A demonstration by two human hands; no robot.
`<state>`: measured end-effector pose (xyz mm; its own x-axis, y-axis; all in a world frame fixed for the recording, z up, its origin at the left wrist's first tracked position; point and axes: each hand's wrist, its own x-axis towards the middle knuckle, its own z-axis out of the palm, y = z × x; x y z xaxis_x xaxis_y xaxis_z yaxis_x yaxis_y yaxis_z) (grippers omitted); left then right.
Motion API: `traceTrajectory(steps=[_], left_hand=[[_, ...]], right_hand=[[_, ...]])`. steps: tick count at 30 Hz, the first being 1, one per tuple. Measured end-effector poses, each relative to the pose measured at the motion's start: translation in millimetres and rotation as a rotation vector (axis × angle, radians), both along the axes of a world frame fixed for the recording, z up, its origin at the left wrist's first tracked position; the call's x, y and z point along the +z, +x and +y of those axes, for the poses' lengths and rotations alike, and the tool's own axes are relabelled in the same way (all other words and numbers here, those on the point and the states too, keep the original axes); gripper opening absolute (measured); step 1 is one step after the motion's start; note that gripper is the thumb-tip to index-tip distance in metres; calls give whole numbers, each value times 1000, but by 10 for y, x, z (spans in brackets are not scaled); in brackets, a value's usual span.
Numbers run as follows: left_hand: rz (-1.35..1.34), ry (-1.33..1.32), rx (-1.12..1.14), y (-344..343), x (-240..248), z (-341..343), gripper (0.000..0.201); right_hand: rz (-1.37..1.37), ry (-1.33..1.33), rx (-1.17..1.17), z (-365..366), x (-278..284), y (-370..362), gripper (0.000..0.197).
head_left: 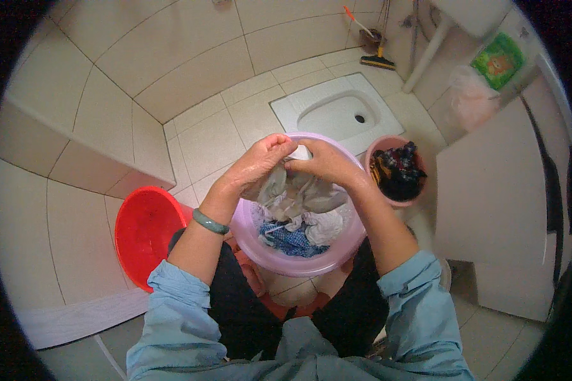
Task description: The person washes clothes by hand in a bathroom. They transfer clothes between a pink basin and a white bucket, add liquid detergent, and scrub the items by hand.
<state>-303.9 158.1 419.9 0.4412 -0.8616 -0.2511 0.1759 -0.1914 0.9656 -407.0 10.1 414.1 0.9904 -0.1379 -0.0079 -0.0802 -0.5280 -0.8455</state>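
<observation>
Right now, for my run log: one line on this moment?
left hand: shut on cloth | right hand: shut on cloth | basin: laundry

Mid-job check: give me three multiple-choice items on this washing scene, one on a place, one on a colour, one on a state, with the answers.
1. Where is the red bucket?
A. To the person's left of the pink basin
B. Inside the squat toilet
C. On the ledge

2. What colour is the bangle on the left wrist?
A. Red
B. Green
C. Black

3. What are the left hand and right hand doing?
A. Hanging free at the sides
B. Both gripping the same pale cloth over the basin
C. Each lifting a bucket

Answers:
1 A, the bucket stands on the floor beside the left forearm.
2 B, the ring at the wrist is green.
3 B, both hands close on the cloth above the basin's laundry.
</observation>
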Motion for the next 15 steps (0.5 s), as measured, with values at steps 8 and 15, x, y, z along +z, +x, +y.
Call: traceTrajectory(steps=[8,15], left_hand=[[-380,133,-169,163,-13,183,43],[-167,9,25,208,45,260,42]], right_hand=[[-11,509,-72,-193,190,-107,22],[-205,710,-251,-412,170,-131,19]])
